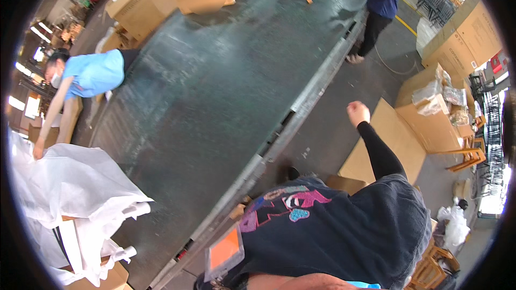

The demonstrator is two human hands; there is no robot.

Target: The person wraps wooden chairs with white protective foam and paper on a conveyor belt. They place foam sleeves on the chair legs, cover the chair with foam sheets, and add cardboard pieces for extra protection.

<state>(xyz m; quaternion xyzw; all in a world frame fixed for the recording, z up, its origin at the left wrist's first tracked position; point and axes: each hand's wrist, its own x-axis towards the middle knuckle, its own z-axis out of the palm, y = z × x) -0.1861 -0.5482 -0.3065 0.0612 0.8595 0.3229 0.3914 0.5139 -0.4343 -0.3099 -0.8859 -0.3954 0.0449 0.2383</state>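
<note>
My right hand (pixel 358 113) is closed in an empty fist, raised over the floor, just left of the flat cardboard sheet (pixel 388 142). My left hand is out of view. The sheet lies flat on the floor to my right, long axis running near-left to far-right. I judge it best gripped at the near edge, kept level. The long dark worktable (pixel 215 91) lies left.

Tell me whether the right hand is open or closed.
Closed. The right hand is curled into a fist at the end of a black sleeve, raised over the flat cardboard; nothing shows in it.
</note>
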